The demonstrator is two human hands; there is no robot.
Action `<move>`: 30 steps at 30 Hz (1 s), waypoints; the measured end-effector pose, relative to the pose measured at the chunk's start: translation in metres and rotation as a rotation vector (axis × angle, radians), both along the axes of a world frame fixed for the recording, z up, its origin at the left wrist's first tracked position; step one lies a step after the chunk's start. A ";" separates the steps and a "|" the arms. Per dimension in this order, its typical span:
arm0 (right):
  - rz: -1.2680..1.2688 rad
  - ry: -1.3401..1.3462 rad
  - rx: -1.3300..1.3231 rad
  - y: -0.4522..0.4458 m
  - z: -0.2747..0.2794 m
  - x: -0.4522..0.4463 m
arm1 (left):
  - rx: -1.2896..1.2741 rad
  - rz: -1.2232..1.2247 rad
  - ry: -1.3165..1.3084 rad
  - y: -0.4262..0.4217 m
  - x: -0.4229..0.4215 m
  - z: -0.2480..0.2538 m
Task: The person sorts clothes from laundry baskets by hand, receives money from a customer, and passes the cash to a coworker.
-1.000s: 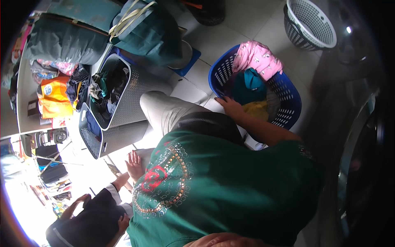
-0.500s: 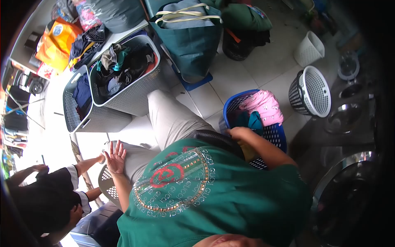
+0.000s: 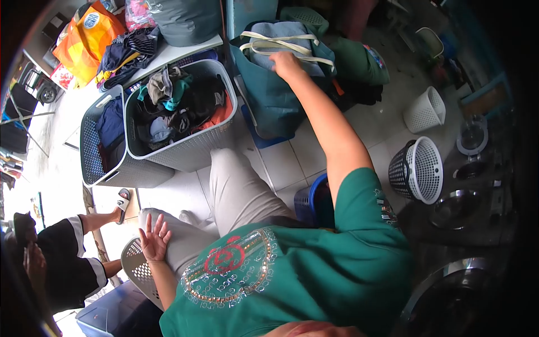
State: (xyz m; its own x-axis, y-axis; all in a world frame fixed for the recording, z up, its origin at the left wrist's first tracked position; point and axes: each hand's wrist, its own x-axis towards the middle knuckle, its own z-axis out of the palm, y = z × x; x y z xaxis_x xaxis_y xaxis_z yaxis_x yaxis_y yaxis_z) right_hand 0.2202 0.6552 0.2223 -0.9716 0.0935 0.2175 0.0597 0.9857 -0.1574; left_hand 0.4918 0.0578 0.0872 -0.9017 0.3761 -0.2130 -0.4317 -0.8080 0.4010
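My left hand point(image 3: 156, 238) is raised beside my left knee, palm up with fingers spread, holding nothing. My right arm stretches far forward. Its hand point(image 3: 287, 64) is over the top of a dark green tote bag point(image 3: 275, 106), close to the cream handles point(image 3: 281, 46) and a folded grey-blue cloth point(image 3: 283, 32). The back of that hand hides most of its fingers, so whether they grip or touch a handle is unclear. Below that arm stands a blue laundry basket point(image 3: 313, 203), largely hidden by my sleeve.
Two grey laundry baskets point(image 3: 185, 151) hold dark clothes. A white-and-black basket point(image 3: 424, 168) and a white bin point(image 3: 425, 109) stand right, near front-loading washers point(image 3: 455, 208). Another person point(image 3: 62, 258) in dark clothes is at left. An orange bag point(image 3: 92, 31) lies on the table behind.
My right hand has left the blue basket's rim and swung forward to the tote bag. My left hand remains raised and spread. The view has shifted, and the other person's leg now extends further.
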 end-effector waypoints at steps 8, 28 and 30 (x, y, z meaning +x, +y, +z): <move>-0.165 -0.389 0.275 -0.020 -0.018 -0.015 | 0.035 -0.033 -0.049 0.003 -0.011 0.003; -0.502 0.548 -0.300 0.170 0.062 0.006 | 0.075 -0.092 -0.034 -0.003 -0.014 0.001; -0.496 0.548 -0.354 0.161 0.061 -0.001 | 0.067 -0.087 -0.037 -0.002 -0.013 0.003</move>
State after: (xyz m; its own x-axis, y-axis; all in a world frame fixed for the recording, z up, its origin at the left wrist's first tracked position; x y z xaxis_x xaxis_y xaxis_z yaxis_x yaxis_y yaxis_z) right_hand 0.2189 0.8161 0.2830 -0.5639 0.6367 0.5260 0.3000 0.7513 -0.5878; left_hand 0.4791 0.0562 0.0903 -0.8571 0.4668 -0.2178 -0.5148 -0.7914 0.3297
